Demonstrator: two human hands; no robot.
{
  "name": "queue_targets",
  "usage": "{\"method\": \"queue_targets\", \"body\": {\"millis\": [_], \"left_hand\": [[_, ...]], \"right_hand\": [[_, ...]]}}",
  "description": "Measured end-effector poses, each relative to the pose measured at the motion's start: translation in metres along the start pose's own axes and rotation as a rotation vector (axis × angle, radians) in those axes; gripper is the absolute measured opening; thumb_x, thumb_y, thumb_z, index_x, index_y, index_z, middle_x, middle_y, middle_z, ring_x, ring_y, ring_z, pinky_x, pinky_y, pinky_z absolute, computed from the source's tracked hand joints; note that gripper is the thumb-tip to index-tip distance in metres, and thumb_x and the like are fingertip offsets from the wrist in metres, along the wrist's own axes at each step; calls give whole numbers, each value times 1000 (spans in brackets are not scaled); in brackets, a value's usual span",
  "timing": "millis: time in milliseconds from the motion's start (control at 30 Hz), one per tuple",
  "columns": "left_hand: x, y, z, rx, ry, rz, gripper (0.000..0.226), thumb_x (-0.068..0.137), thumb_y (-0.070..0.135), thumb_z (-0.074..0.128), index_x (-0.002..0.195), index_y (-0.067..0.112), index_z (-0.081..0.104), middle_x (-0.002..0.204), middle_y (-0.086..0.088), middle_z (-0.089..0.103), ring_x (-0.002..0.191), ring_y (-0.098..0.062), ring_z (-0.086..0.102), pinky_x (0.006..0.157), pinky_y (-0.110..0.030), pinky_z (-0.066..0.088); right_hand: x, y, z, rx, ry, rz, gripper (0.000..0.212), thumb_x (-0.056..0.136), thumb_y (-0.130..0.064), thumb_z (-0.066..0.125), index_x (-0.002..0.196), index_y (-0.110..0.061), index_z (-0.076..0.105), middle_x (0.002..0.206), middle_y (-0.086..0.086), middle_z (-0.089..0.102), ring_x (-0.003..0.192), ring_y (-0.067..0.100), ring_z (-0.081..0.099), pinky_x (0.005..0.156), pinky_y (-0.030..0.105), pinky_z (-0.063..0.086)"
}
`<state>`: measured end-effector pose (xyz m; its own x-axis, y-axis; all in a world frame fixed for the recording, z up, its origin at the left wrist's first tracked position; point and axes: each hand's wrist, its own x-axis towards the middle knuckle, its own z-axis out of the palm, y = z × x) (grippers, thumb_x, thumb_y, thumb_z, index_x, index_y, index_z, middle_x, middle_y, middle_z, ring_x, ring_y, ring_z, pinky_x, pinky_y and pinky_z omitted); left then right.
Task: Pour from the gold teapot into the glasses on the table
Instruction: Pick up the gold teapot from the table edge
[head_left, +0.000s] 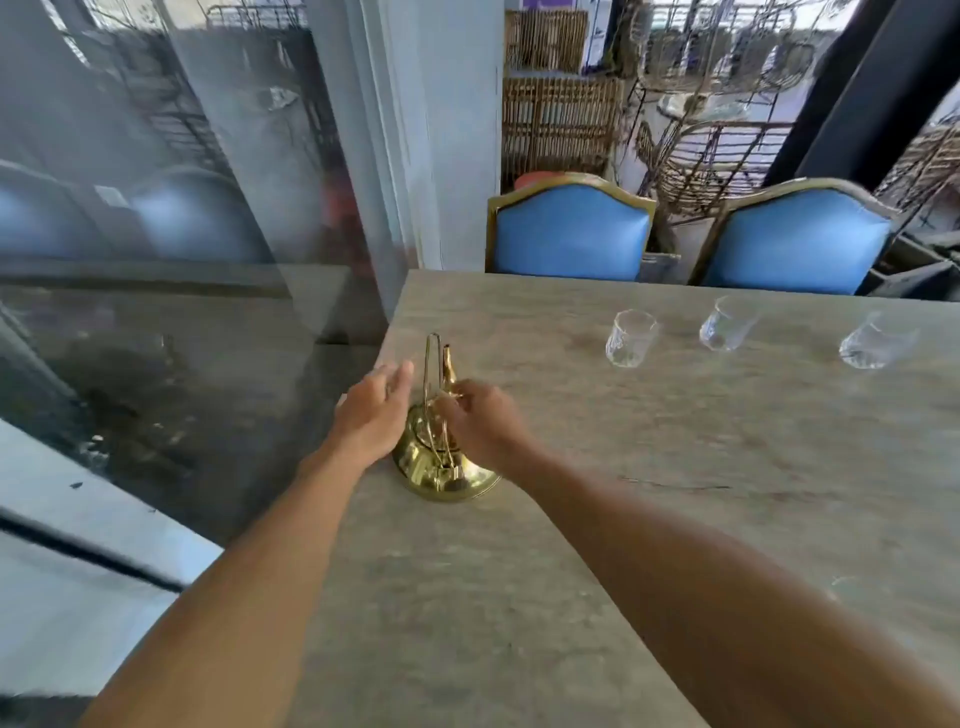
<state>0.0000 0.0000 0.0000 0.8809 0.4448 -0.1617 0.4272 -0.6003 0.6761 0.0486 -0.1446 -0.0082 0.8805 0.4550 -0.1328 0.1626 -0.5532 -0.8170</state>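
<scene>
A shiny gold teapot (434, 462) stands near the left edge of the stone table (675, 493), its thin handle upright and its spout pointing away from me. My left hand (371, 410) is open against the pot's left side, fingers apart. My right hand (480, 423) rests over the pot's top from the right, fingers pinched near the lid or handle; what it grips is hidden. Three clear glasses stand in a row at the far right: the left glass (630, 339), the middle glass (724, 325) and the right glass (875, 343).
Two blue chairs with gold frames (569, 234) (797, 239) stand behind the table's far edge. A glass wall and a pale pillar (431, 130) run along the left. Wicker furniture (561, 114) is stacked beyond the chairs.
</scene>
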Motion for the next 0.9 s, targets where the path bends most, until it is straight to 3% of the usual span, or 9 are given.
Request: {"method": "queue_targets", "body": {"millis": [100,167,200,267,367,467,533,633,900], "left_hand": [[8,-19,11,15,-50,2,39,116,34,32,138,23,63,148,-12,62,141,-34,55,119,-44,40],[10,-33,18,33,-144,15,41,114,24,45,152,17,55,156,-9,57,144,-30,52,119,-39,39],[10,-36,20,46,-174,20,46,110,25,54,156,18,51,154,-8,58,142,-29,55,118,-40,42],[11,-41,24,91,-231,48,48,102,32,69,147,25,56,129,2,68,127,-26,65,108,-43,51],[10,-41,31,168,-254,79,46,98,36,74,139,27,55,115,13,62,116,-19,64,102,-39,51],[12,-36,31,203,-251,102,53,100,38,73,146,25,50,119,12,59,126,-23,62,103,-39,48],[13,-34,30,236,-275,123,65,100,41,72,156,25,43,138,5,63,136,-25,59,109,-40,48],[14,-27,26,288,-298,148,81,102,46,68,168,28,25,163,-2,49,150,-27,48,120,-45,42],[8,10,11,306,-234,315,87,94,63,69,164,31,28,159,-8,51,144,-35,52,113,-57,48]], "right_hand": [[13,-13,9,162,37,75,41,98,-40,51,116,-5,63,89,5,69,64,12,60,53,24,48],[22,-21,12,295,44,131,34,99,-34,51,109,-3,64,81,7,67,66,17,63,58,31,53],[25,-25,13,356,42,163,31,100,-31,51,107,-4,62,80,8,67,66,17,63,60,32,54],[30,-29,13,462,19,221,25,102,-28,48,100,-7,61,83,11,68,66,18,63,60,32,54],[35,-33,19,568,1,284,23,103,-22,46,104,-3,59,81,8,65,58,12,58,49,23,47],[34,-36,26,574,43,292,20,101,-16,48,114,-2,53,87,10,60,62,11,56,47,22,45],[32,-37,23,558,75,273,13,101,-16,47,109,-7,51,92,11,59,70,14,56,53,25,47],[28,-38,11,553,104,276,18,102,-17,47,119,-10,51,91,8,59,69,12,56,53,22,49],[6,-65,-46,492,125,169,28,100,-15,52,128,-10,51,91,11,60,55,12,52,38,19,42]]}}
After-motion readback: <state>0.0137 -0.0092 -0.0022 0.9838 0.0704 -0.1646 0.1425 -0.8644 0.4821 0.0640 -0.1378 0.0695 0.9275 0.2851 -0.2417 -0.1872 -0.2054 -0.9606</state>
